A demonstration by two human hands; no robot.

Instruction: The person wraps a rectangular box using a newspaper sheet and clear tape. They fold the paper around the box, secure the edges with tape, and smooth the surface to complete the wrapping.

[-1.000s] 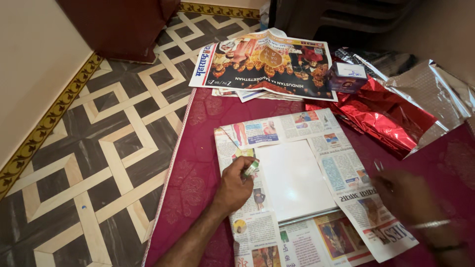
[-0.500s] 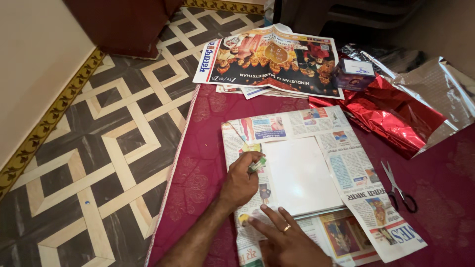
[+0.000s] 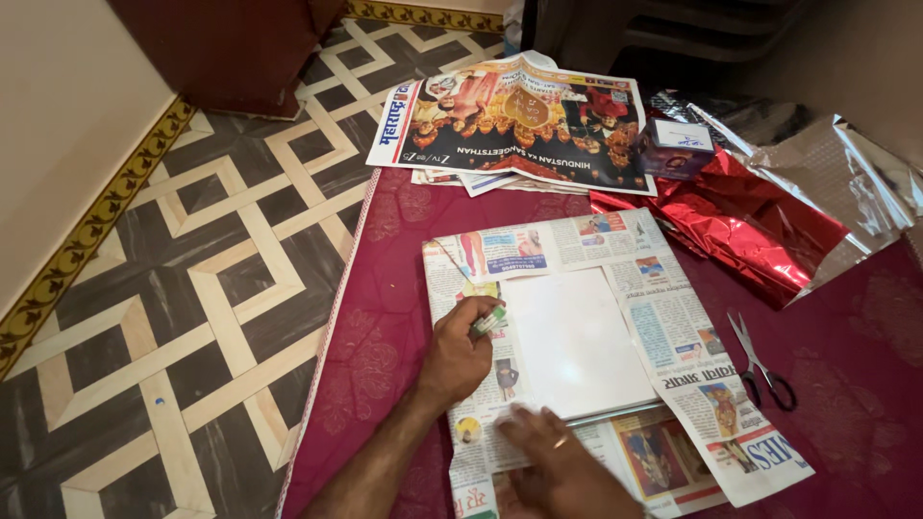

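A flat white square board (image 3: 575, 338) lies on a spread newspaper sheet (image 3: 663, 317) over a maroon mat (image 3: 380, 317). My left hand (image 3: 460, 358) is closed around a small green-capped stick, probably glue (image 3: 488, 321), with its tip at the board's left edge. My right hand (image 3: 553, 461), with a ring on one finger, presses flat with fingers spread on the newspaper at the board's near left corner.
Black-handled scissors (image 3: 761, 365) lie on the mat right of the newspaper. Crumpled red and silver foil wrap (image 3: 769, 207) sits at the back right with a small box (image 3: 678, 146) on it. More newspapers (image 3: 510, 120) lie beyond. Patterned tile floor (image 3: 192, 288) spreads to the left.
My right hand came from the right side, near the scissors, to the board's near left corner and now presses the paper. My left hand with the stick stayed by the left edge.
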